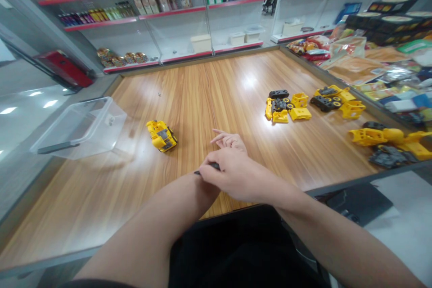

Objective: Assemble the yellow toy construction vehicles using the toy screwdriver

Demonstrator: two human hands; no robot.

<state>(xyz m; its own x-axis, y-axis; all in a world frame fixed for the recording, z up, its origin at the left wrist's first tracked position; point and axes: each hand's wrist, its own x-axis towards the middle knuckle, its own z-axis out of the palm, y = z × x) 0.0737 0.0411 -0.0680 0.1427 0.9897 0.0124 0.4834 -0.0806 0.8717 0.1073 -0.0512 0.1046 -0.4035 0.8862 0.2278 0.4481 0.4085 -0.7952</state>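
a shop, packaged goods on red-edged shelves [158,22]

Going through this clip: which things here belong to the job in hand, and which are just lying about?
Job in hand: right hand pinching a dark part; left hand; yellow toy vehicle; yellow and black toy parts.

Lying about: clear plastic bin; snack packets; wall shelves.

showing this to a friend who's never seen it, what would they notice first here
The bright yellow toy vehicle on the wooden table catches the eye first, to the left of the hands, with yellow and black model parts spread out to its right. Nearest the camera, the right hand pinches a small dark piece beside the left hand.
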